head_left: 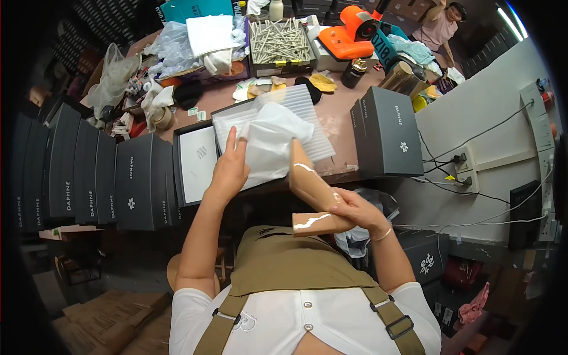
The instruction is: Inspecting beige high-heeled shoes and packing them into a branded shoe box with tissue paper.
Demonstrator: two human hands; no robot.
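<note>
My right hand [358, 211] grips a pair of glossy tan shoes [313, 183] in front of my apron. One shoe slants up toward the box; the other points left. My left hand [229, 171] has its fingers stretched out against the near left edge of thin white wrapping paper [275, 133]. Under that paper is a ribbed translucent foam sheet [313, 112]. Both sheets lie over an open dark shoe box [177, 154], whose left part shows a white panel [197, 157] with a small grey mark.
Closed dark shoe boxes [139, 183] stand in a row on the left; another box [387, 133] stands right. Behind lie a tray of pale sticks [279, 41], an orange device [349, 35] and crumpled plastic [171, 47]. Cables [444, 163] run along the right wall. Another person [441, 29] is far right.
</note>
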